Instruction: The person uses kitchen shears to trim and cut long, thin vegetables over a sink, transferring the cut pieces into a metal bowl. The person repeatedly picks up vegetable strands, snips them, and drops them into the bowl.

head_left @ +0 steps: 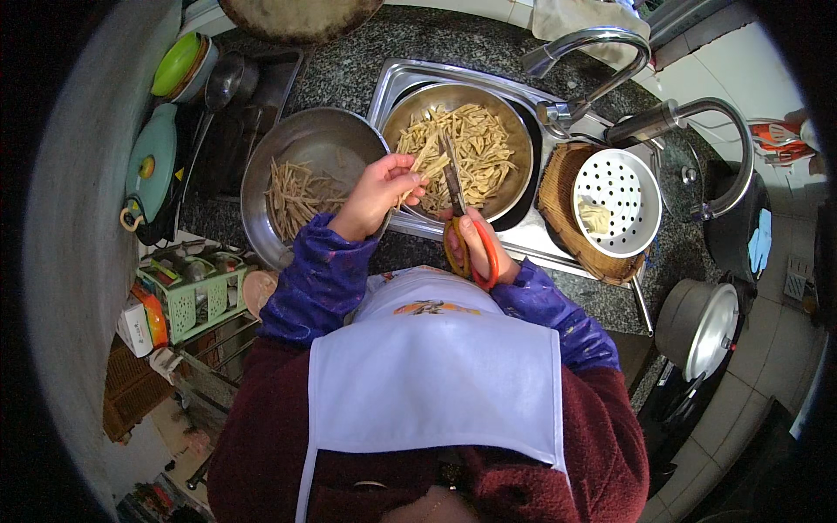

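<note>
My left hand [377,196] pinches a small bunch of thin pale-beige strips [430,163], which look dried; their exact kind I cannot tell. Wrapped round the red and yellow handles of a pair of scissors [453,187] is my right hand [475,244]. The blades point away from me, beside the ends of the bunch. Beneath them, a round steel bowl [526,174] set over the sink holds many short pieces [475,144] of the same strips. On the left, a wide steel basin [327,131] contains longer, browner strips [296,199], partly behind my left wrist.
Right of the bowl, a white perforated colander [641,187] with a pale lump [595,216] sits on a woven basket [558,187]. Two faucets [602,37] arch over the back right. A lidded pot [689,327] stands at right, a green rack [187,301] at lower left.
</note>
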Demonstrator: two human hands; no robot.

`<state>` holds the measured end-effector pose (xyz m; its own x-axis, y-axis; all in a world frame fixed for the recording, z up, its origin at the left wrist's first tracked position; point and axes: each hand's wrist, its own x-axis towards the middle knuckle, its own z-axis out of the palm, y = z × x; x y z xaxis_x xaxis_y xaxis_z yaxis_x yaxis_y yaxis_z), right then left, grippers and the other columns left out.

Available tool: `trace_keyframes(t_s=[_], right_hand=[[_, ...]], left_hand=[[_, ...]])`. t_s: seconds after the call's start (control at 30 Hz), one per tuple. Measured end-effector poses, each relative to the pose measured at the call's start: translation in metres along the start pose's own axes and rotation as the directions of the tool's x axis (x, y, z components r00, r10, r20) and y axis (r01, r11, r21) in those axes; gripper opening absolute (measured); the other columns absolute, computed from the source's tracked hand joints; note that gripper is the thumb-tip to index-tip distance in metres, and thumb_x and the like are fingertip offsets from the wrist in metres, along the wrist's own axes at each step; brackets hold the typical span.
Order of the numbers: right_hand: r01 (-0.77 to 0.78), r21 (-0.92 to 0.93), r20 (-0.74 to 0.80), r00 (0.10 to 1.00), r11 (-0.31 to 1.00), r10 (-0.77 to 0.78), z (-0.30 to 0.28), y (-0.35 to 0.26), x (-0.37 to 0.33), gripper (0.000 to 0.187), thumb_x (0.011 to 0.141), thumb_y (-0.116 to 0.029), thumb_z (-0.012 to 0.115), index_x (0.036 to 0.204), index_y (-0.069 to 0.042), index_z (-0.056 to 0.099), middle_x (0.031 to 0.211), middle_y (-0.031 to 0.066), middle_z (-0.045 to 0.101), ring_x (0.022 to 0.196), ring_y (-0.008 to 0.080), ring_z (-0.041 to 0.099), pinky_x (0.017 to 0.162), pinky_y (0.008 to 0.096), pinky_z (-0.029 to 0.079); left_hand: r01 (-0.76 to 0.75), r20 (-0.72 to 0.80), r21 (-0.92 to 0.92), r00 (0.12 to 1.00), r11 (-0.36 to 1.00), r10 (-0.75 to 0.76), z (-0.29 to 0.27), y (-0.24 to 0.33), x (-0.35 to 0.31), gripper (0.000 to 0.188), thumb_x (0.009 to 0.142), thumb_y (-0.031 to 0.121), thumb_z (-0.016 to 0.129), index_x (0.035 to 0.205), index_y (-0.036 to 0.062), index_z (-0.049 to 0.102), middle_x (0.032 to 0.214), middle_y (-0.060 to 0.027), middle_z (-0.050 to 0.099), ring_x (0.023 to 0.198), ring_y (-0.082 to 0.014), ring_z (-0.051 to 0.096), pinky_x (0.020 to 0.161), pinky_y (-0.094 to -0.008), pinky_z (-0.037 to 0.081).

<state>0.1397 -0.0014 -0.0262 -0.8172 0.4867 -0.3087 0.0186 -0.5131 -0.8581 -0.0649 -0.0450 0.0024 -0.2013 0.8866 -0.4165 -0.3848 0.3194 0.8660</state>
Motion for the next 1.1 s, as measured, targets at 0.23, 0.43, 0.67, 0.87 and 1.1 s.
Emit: trace_keyframes(t_s=[0.23,0.43,0.67,0.87,1.1], right_hand=[[0.036,0.028,-0.156,0.987,0.999,-0.031,0.002,-0.005,-0.002,0.038,0.091,-0.037,0.044,0.104,-0.002,0.045,0.062,-0.0011,0.042,0.049,0.0079,0.039,0.042,0.0203,0.032],[0.122,-0.123,-0.052,0.99,0.985,-0.129,-0.009,0.021,0.004,0.045,0.091,-0.042,0.038,0.112,-0.003,0.039,0.072,0.0001,0.043,0.053,0.0068,0.036,0.044,0.0208,0.031],[0.043,-0.199,-0.063,0.996,0.979,-0.056,-0.001,0.01,0.004,0.045,0.089,-0.041,0.045,0.11,-0.002,0.041,0.071,-0.0016,0.041,0.058,0.0064,0.035,0.051,0.0201,0.031],[0.027,-0.124,-0.194,0.98,0.992,-0.051,0.0,0.003,0.001,0.033,0.089,-0.031,0.052,0.101,-0.001,0.047,0.07,-0.0035,0.042,0.061,0.0055,0.036,0.052,0.02,0.031],[0.076,-0.177,-0.228,0.967,0.981,-0.116,-0.009,0.021,0.006,0.032,0.089,-0.032,0.053,0.099,-0.002,0.049,0.066,-0.0048,0.042,0.059,0.0046,0.035,0.05,0.02,0.03]], left_hand=[[-0.032,-0.023,-0.09,0.999,0.995,0.03,-0.003,-0.005,0.003,0.033,0.081,0.001,0.059,0.111,-0.0037,0.045,0.09,-0.0115,0.06,0.077,-0.0151,0.06,0.067,-0.0246,0.051],[-0.133,-0.172,-0.062,0.978,0.989,0.121,0.007,0.001,0.011,0.024,0.081,0.002,0.059,0.103,-0.0001,0.048,0.088,-0.0093,0.062,0.075,-0.0143,0.06,0.067,-0.0242,0.05],[-0.148,-0.146,0.024,0.978,0.989,0.15,0.023,-0.003,0.017,0.028,0.078,0.002,0.063,0.101,-0.0025,0.047,0.083,-0.0106,0.061,0.071,-0.0151,0.061,0.061,-0.0235,0.05],[-0.08,-0.096,-0.001,0.992,0.997,0.079,0.033,-0.003,0.022,0.02,0.084,0.01,0.058,0.099,0.0002,0.049,0.088,-0.0123,0.063,0.075,-0.0152,0.062,0.062,-0.0244,0.051],[-0.06,-0.158,0.008,0.986,0.998,0.061,0.036,0.002,0.023,0.019,0.082,0.009,0.06,0.095,-0.0017,0.053,0.076,-0.0051,0.059,0.065,-0.0106,0.058,0.057,-0.021,0.048]])
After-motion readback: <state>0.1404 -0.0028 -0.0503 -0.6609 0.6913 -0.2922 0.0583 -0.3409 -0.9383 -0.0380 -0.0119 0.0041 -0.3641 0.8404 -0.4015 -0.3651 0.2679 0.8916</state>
